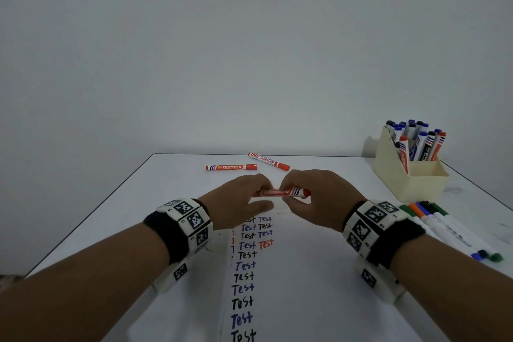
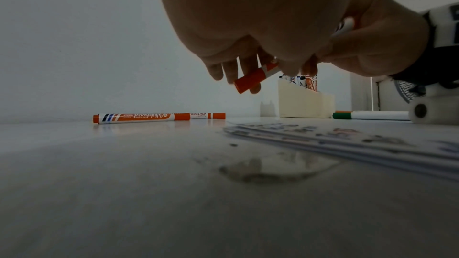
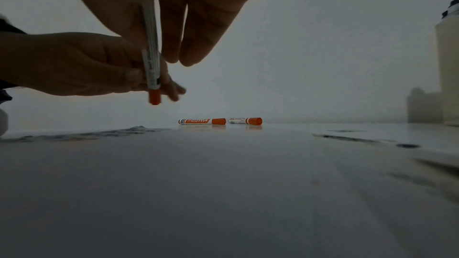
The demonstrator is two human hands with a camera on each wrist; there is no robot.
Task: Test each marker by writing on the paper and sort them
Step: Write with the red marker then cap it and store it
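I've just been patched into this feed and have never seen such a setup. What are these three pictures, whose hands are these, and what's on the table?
No machine here: a person wears cameras on the head and both wrists. The big picture looks down from the head; the two dim ones look low across the table from each wrist.

The left hand and right hand hold one red marker between them, level above the paper, each with a fingertip grip. The cap is on at the left-hand end.

The paper carries rows of "Test" in black, blue and red. Two more red markers lie beyond the hands. A cream holder at the right stands full of markers, and thin coloured pens lie in front of it.
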